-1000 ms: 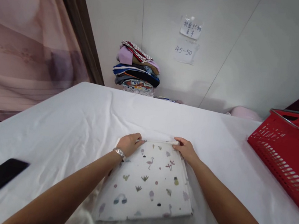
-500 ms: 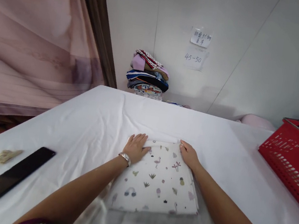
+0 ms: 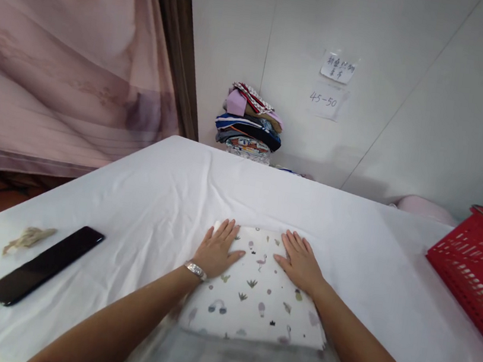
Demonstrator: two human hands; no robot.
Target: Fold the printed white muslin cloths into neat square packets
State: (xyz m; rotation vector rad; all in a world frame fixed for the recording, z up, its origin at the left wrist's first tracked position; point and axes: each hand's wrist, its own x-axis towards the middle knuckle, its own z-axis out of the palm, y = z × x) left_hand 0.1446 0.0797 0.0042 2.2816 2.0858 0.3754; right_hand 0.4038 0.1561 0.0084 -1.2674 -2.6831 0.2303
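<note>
A folded white cloth (image 3: 251, 302) printed with flamingos, plants and rainbows lies on the table in front of me. My left hand (image 3: 217, 249), with a silver bracelet at the wrist, rests flat on its far left part, fingers stretched forward. On the far right part of the same cloth lies my right hand (image 3: 301, 262), palm down with fingers spread. Neither hand grips anything. Under the near edge of the cloth, a sheer whitish material spreads towards my body.
A white sheet (image 3: 139, 232) covers the table. To the left lie a black phone (image 3: 45, 264) and a small beige crumpled item (image 3: 29, 239). A red basket (image 3: 477, 262) stands at the right. Folded fabrics (image 3: 249, 123) are stacked by the wall, and a pink curtain (image 3: 69, 61) hangs left.
My right hand has moved from the cloth's far right corner onto its top and now lies flat. My left hand stays on the cloth. The camera view has shifted slightly.
</note>
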